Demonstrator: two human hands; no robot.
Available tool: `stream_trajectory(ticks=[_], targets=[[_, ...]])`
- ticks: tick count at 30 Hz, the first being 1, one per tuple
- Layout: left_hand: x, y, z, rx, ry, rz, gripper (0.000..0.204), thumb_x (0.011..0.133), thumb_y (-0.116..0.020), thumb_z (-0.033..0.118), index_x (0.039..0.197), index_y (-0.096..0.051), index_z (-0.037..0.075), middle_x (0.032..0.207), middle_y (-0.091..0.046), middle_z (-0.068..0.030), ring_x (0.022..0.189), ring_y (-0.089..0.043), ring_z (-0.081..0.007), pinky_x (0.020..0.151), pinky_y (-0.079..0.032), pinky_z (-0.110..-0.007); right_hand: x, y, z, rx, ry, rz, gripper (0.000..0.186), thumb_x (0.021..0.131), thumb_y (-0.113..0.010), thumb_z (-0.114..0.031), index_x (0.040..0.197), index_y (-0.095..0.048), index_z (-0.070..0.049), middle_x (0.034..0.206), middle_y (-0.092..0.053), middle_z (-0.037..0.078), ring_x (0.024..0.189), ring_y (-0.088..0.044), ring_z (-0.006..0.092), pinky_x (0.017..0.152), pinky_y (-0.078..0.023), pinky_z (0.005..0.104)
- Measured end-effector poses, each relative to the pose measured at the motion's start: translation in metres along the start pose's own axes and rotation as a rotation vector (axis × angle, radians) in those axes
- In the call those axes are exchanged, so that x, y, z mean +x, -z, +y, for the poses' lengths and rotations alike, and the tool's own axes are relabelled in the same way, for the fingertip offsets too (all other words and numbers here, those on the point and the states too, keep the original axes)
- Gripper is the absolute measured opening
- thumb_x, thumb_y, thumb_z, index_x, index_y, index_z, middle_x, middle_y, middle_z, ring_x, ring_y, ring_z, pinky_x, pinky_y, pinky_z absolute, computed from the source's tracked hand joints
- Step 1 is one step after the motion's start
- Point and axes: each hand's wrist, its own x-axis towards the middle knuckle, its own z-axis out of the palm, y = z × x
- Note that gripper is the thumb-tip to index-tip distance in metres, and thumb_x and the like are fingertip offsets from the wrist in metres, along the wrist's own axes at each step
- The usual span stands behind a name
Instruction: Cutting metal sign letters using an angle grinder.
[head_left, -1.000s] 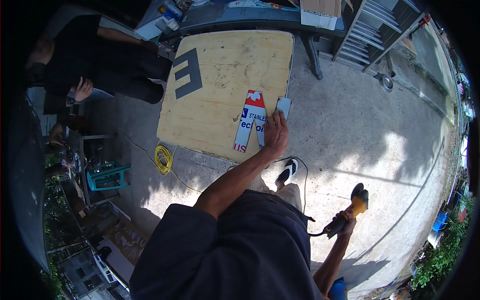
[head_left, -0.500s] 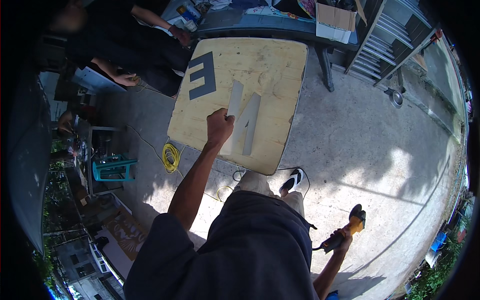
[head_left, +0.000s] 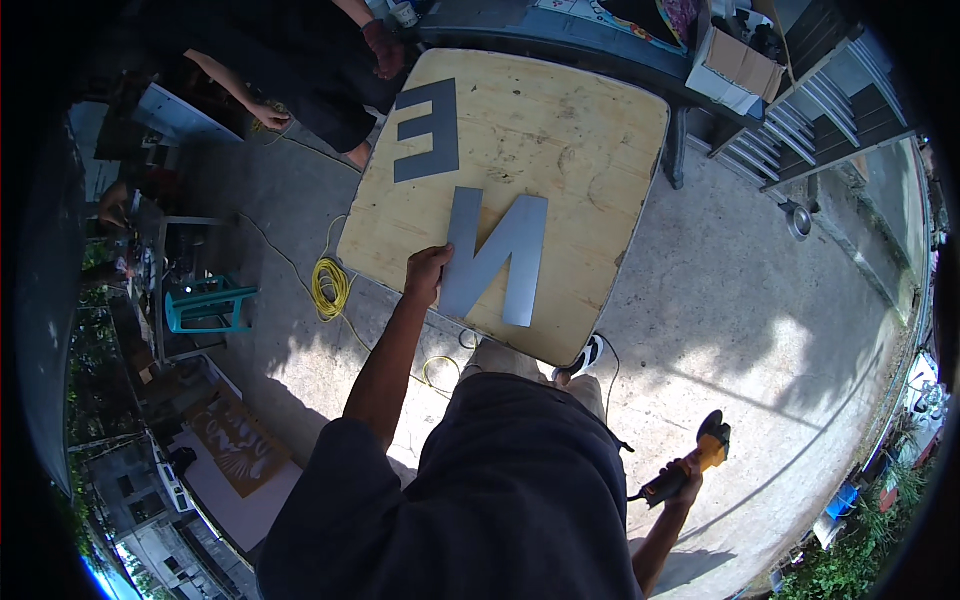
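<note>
In the head view, the left hand (head_left: pixel 428 275) has its fingers closed on the left edge of a grey zigzag metal plate (head_left: pixel 487 262) at the near side of the wooden counter (head_left: pixel 560 130); whether the plate lies fully flat, I cannot tell. A dark three-pronged plate (head_left: pixel 445 130) lies beyond. The right hand's (head_left: pixel 688 482) fingers wrap a yellow-and-black power tool (head_left: pixel 714 446), well apart from the counter.
</note>
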Motion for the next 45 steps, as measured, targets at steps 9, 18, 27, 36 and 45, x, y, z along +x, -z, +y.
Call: stream_trajectory(ticks=[9,18,27,36,45], targets=[[0.026,0.0,0.001,-0.179,-0.136,-0.091,0.023,0.088,-0.08,0.017,0.102,-0.077,-0.002,0.082,-0.069,-0.0001,0.075,-0.06,-0.0096,0.072,-0.049,-0.029,-0.023,-0.085,-0.021,-0.16,0.008,0.041,0.039,0.084,-0.076,-0.028,0.105,-0.055,-0.002,0.074,-0.061,0.01,0.058,-0.066,0.0259,0.052,-0.061,0.0397],[0.155,-0.015,0.148,-0.651,-0.083,-0.237,0.018,0.099,-0.071,0.013,0.113,-0.072,0.001,0.107,-0.074,-0.0065,0.1,-0.068,-0.0187,0.092,-0.053,-0.034,-0.041,-0.139,-0.025,-0.217,0.032,0.069,0.041,0.083,-0.076,-0.03,0.102,-0.057,0.001,0.072,-0.062,0.011,0.056,-0.066,0.0264,0.052,-0.061,0.0413],[0.358,-0.119,0.274,-0.857,0.025,-0.246,0.019,0.103,-0.06,0.005,0.122,-0.06,0.008,0.121,-0.066,-0.0066,0.115,-0.065,-0.0242,0.106,-0.052,-0.047,-0.08,-0.142,-0.02,-0.206,-0.029,0.196,0.038,0.086,-0.07,-0.037,0.099,-0.059,-0.003,0.073,-0.063,0.012,0.059,-0.065,0.0294,0.055,-0.06,0.0442],[0.459,-0.147,0.359,-0.794,-0.01,-0.227,0.023,0.108,-0.055,0.014,0.127,-0.056,0.002,0.12,-0.065,-0.0182,0.116,-0.066,-0.0359,0.099,-0.057,-0.047,-0.111,-0.161,-0.015,-0.253,0.011,0.288,0.039,0.086,-0.071,-0.03,0.103,-0.055,0.001,0.07,-0.061,0.014,0.053,-0.065,0.0281,0.049,-0.06,0.041],[0.266,-0.061,0.248,0.673,-0.727,0.242,0.048,0.079,-0.084,0.034,0.11,-0.064,0.004,0.093,-0.067,-0.0155,0.091,-0.066,-0.0354,0.088,-0.053,-0.048,-0.101,-0.172,-0.007,-0.234,-0.03,0.26,0.04,0.085,-0.073,-0.031,0.101,-0.055,0.001,0.069,-0.061,0.013,0.053,-0.065,0.0264,0.049,-0.059,0.0399]])
